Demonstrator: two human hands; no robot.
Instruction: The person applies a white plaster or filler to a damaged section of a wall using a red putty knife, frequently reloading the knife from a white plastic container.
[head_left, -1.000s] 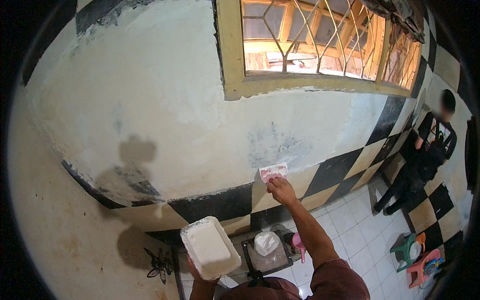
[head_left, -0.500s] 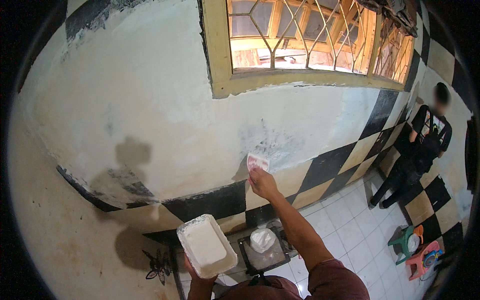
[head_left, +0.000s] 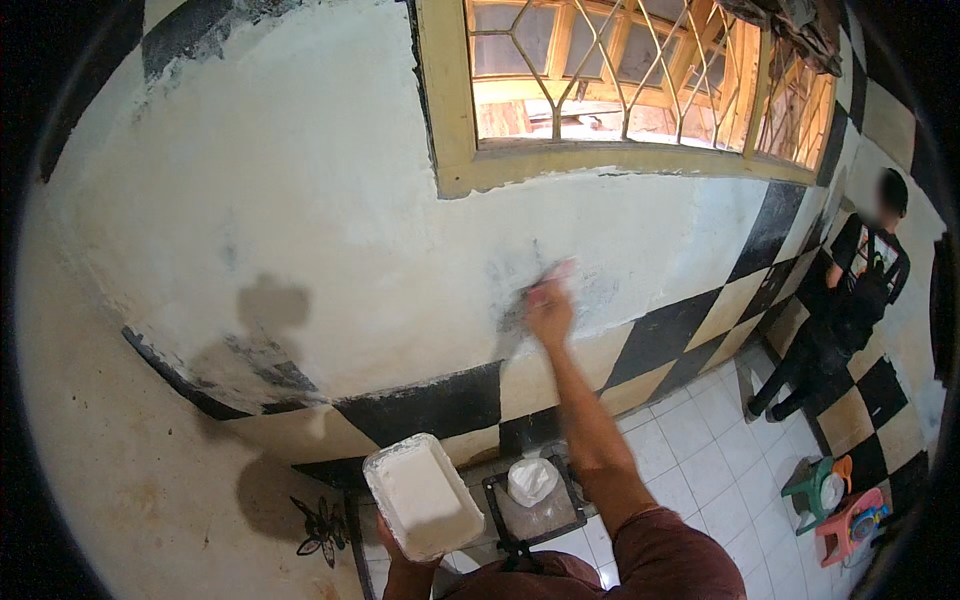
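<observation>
My left hand (head_left: pixel 392 545) is closed round the side of a white rectangular tub (head_left: pixel 474 532) with white paste (head_left: pixel 425 490) in it, held low in front of me. My right hand (head_left: pixel 550 318) is raised to the wall (head_left: pixel 360 250), its fingers closed on a small flat pink-and-white scraper (head_left: pixel 563 270). Motion blurs the scraper and fingertips. The scraper is at a grey, smudged patch (head_left: pixel 600 283) below the window, where dark paint shows through the white coat. Both hands are well apart.
A yellow-framed window (head_left: pixel 600 158) with a metal grille is above. Black and cream checks (head_left: pixel 420 405) run along the lower wall. Below stands a dark-framed stand (head_left: pixel 575 520) with a white plastic bag (head_left: pixel 533 482). At right are a person (head_left: pixel 865 265), a green stool (head_left: pixel 805 485) and a pink stool (head_left: pixel 835 535).
My right hand has moved up and slightly right across the smudged patch with the scraper, which has tilted. The tub stays in my left hand. The view has shifted slightly.
</observation>
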